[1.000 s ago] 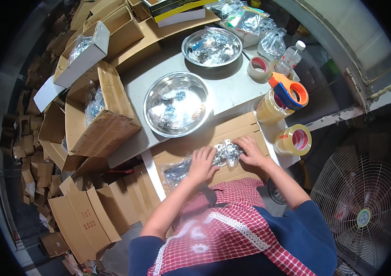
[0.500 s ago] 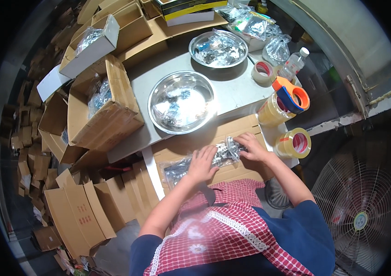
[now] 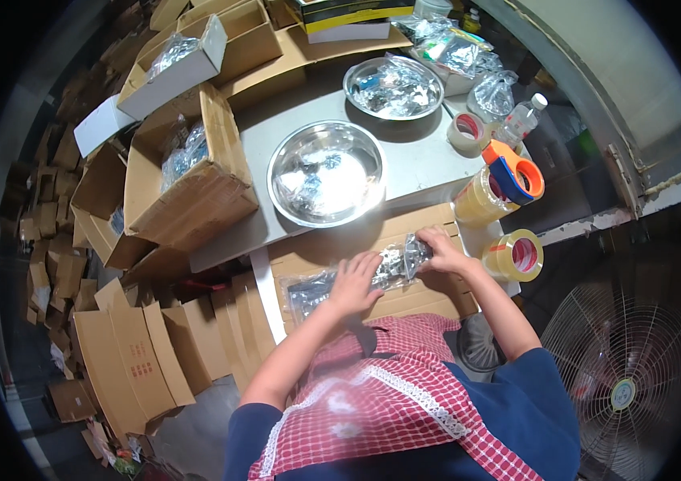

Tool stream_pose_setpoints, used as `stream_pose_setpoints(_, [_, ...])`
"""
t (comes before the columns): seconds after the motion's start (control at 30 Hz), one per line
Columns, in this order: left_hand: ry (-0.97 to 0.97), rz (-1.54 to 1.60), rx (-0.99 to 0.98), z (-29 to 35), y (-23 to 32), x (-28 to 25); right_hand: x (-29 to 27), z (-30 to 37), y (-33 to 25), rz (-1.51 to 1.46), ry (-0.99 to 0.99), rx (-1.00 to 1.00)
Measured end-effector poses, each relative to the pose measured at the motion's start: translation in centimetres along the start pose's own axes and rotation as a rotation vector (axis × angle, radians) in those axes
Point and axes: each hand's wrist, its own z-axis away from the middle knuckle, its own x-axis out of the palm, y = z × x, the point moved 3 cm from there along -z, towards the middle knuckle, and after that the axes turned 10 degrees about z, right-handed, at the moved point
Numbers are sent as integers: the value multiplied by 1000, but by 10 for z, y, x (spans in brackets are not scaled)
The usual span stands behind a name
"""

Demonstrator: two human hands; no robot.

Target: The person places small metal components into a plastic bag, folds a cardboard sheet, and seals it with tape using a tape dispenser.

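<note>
My left hand (image 3: 354, 282) and my right hand (image 3: 443, 251) both grip a small clear plastic bag of dark metal parts (image 3: 398, 260), held over a flat cardboard sheet (image 3: 332, 252) at the near edge of the metal table (image 3: 420, 168). Another clear bag of parts (image 3: 307, 290) lies on the cardboard just left of my left hand. An almost bare steel bowl (image 3: 327, 172) with a few parts sits right behind the cardboard.
A second steel bowl (image 3: 393, 86) full of bagged parts stands farther back. Tape rolls (image 3: 514, 255) and an orange-and-blue tape dispenser (image 3: 514, 170) sit at the right. Open cardboard boxes (image 3: 184, 180) crowd the left. A floor fan (image 3: 625, 377) stands at the lower right.
Both hands stay on the small bag over the cardboard; my fingers shift slightly along it. The view has tilted a little.
</note>
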Motion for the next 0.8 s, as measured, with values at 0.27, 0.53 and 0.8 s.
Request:
stream_pose_setpoints(0.27, [61, 84, -12, -6, -4, 4, -8, 23, -8, 88, 106, -20])
stream_pose_setpoints(0.53, [123, 148, -273, -85, 18, 10, -13, 67, -19, 249, 343, 205])
stream_pose_setpoints(0.8, [-139, 361, -529, -119, 12, 27, 15, 79, -15, 131, 562, 92])
